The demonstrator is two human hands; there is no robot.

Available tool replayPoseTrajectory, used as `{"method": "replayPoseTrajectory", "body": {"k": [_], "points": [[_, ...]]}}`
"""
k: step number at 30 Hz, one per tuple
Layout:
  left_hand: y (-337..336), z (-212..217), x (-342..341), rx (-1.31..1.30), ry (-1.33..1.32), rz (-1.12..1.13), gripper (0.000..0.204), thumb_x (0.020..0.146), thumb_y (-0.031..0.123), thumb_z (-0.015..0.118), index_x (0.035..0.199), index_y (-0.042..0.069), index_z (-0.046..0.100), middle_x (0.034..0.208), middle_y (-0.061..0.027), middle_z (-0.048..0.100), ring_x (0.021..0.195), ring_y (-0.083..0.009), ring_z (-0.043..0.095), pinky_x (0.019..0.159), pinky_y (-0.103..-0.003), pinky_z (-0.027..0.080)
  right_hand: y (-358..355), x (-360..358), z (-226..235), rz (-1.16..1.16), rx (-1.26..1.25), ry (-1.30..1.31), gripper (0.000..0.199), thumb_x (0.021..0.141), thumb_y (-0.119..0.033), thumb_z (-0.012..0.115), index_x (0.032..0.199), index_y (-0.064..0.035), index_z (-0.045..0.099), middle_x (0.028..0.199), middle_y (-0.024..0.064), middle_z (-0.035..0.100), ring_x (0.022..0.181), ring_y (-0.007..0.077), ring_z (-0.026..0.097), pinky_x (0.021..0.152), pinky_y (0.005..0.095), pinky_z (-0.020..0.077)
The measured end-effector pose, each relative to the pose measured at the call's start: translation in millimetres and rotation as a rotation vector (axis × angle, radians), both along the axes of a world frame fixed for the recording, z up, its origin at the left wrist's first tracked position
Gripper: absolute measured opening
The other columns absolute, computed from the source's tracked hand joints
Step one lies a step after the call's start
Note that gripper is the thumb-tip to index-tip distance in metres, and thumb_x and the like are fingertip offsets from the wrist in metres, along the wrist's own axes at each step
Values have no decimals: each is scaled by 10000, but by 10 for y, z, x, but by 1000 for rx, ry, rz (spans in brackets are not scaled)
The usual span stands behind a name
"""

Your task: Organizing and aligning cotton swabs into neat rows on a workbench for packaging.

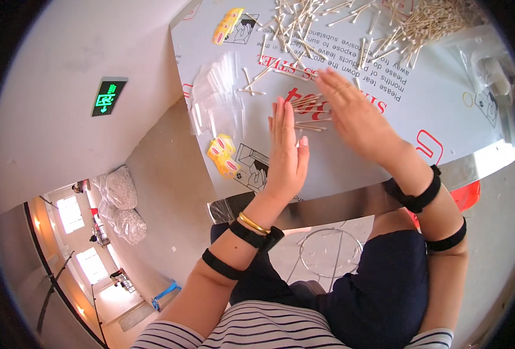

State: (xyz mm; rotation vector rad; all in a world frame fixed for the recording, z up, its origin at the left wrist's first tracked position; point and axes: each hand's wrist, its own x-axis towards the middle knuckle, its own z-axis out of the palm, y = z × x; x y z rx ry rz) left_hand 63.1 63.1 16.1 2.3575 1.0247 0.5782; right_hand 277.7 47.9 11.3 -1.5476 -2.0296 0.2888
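Observation:
Between my two hands lies a small group of cotton swabs (308, 106), roughly side by side on the film-covered metal table (350, 168). My left hand (286, 154) stands on edge at their left with its fingers stretched out. My right hand (359, 119) slants in from the right, fingers extended, its palm side toward the swabs. Whether either palm touches them is hard to see. Neither hand grips anything. Farther off are scattered swabs (298, 35) and a dense heap of swabs (438, 26) at the far right.
Clear plastic sleeves (215, 102) lie at the table's left side, with yellow labels (222, 156) nearer me and another yellow label (227, 26) beyond. A clear plastic bag (496, 64) and a rubber band (467, 99) are on the right. Below the table's front edge stands a round wire frame (330, 230).

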Motion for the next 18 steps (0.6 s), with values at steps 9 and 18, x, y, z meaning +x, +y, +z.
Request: {"method": "replayPoseTrajectory", "body": {"k": [9,18], "points": [[97,-13,-289,7,76,214,314,817,136,818,1060,98,622,1103,-72,641,983,-245,622,893,-407,447,-133,261,167,-155,-25,283,323,945,17,536,1240,6,667,1390,184,581,1309,368,552,1073,441,488],[128,16,-205,-13,87,166,182,801,195,852,875,144,694,898,2,620,867,-177,601,861,-379,395,-133,252,193,-122,-48,361,259,939,2,564,1155,6,705,1272,161,632,1137,351,618,975,433,524]]}}
